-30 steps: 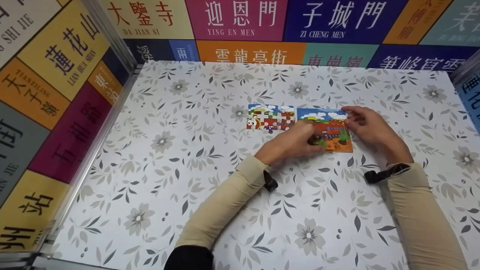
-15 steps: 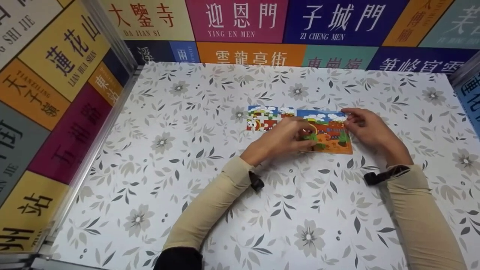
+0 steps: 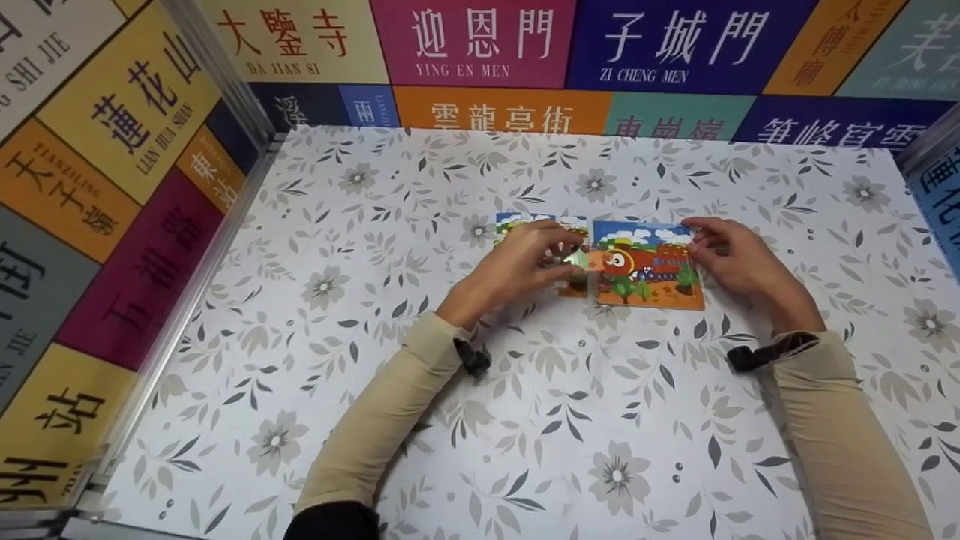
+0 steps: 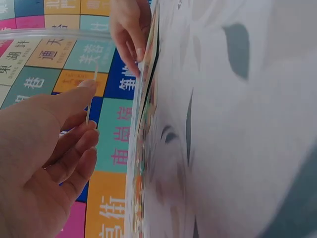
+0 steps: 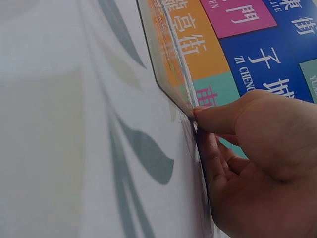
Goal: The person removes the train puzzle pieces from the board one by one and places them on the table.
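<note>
My left hand (image 3: 517, 262) pinches a small, flat jigsaw puzzle piece (image 3: 586, 260) between thumb and fingers. In the left wrist view the piece (image 4: 90, 101) shows edge-on, raised off the tabletop. Behind that hand lies a partly hidden group of joined jigsaw pieces (image 3: 504, 219), with blue sky at its top. Just right of it lies a rectangular puzzle board (image 3: 660, 289) with a red cartoon train, clouds and cactuses. My right hand (image 3: 739, 255) grips this board's right edge near the upper corner; thumb and forefinger meet there in the right wrist view.
A white table (image 3: 480, 420) with a grey leaf and flower pattern lies under everything. Colourful panels with large characters (image 3: 480, 45) stand along its back and left sides. Each wrist carries a small black camera (image 3: 472, 358) on a strap.
My left hand has moved left from over the puzzle board, and a pinched jigsaw piece now shows in its fingers. The board's train face is uncovered. My right hand stays at the board's edge.
</note>
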The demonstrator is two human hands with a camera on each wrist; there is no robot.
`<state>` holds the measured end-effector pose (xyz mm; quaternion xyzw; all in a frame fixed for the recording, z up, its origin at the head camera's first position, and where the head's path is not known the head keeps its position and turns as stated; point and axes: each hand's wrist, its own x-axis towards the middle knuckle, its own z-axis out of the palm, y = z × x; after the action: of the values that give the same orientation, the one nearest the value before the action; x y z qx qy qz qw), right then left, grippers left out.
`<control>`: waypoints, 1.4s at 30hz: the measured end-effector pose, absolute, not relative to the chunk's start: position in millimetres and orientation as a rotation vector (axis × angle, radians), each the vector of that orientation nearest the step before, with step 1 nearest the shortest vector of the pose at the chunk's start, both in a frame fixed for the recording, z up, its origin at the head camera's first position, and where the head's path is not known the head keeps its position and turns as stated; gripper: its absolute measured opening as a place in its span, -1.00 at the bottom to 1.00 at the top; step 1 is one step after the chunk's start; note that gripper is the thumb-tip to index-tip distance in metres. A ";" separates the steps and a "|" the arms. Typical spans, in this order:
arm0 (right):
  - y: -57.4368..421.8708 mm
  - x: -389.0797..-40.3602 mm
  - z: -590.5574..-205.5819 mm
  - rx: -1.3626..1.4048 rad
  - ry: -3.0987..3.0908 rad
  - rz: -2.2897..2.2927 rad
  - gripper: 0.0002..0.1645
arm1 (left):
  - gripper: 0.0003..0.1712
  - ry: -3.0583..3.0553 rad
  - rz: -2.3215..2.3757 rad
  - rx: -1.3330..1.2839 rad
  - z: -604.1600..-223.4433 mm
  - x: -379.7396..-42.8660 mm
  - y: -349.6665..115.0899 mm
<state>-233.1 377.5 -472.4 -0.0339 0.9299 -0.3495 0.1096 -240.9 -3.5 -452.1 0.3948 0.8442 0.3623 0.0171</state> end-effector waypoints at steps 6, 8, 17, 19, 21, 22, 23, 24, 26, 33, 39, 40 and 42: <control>377.5 -232.2 -470.5 -0.078 2.722 -1.036 -0.32 | -0.48 2.684 1.094 1.155 -452.7 -245.4 -24.9; 377.4 -232.2 -470.4 -0.066 2.714 -1.038 -0.32 | -0.47 2.711 1.059 1.136 -453.5 -246.4 -30.0; 377.6 -232.4 -473.1 -0.063 2.718 -1.040 -0.33 | -0.44 2.719 1.085 1.102 -461.0 -244.7 -42.0; 377.4 -232.4 -473.4 -0.072 2.723 -1.042 -0.34 | -0.42 2.725 1.080 1.108 -462.4 -244.5 -42.9; 376.9 -232.4 -473.4 -0.072 2.728 -1.038 -0.35 | -0.42 2.726 1.054 1.116 -463.5 -244.7 -43.8; 376.6 -232.4 -473.3 -0.069 2.728 -1.038 -0.35 | -0.42 2.723 1.038 1.117 -464.1 -244.8 -44.4; 376.5 -232.4 -473.2 -0.070 2.727 -1.040 -0.35 | -0.43 2.719 1.021 1.115 -464.3 -244.9 -45.2; 376.5 -232.4 -473.1 -0.071 2.724 -1.041 -0.34 | -0.43 2.714 1.001 1.113 -464.6 -245.0 -46.0; 376.2 -232.3 -472.7 -0.074 2.725 -1.038 -0.34 | -0.43 2.708 0.965 1.105 -464.5 -245.0 -47.8; 375.4 -232.9 -471.7 -0.077 2.708 -1.052 -0.33 | -0.47 2.693 0.867 1.078 -465.1 -242.6 -55.8; 375.3 -233.0 -470.4 -0.064 2.703 -1.043 -0.32 | -0.49 2.637 0.908 1.085 -468.5 -242.0 -58.9; 375.4 -232.9 -470.5 -0.061 2.702 -1.042 -0.32 | -0.49 2.628 0.917 1.088 -468.9 -241.9 -58.7; 375.5 -232.6 -471.0 -0.058 2.703 -1.037 -0.32 | -0.49 2.619 0.919 1.084 -469.8 -241.7 -58.3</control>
<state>-232.6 375.5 -471.0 -0.0200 0.9264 -0.3554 0.1228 -241.7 -58.3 -469.8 0.3626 0.8761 0.3075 0.0807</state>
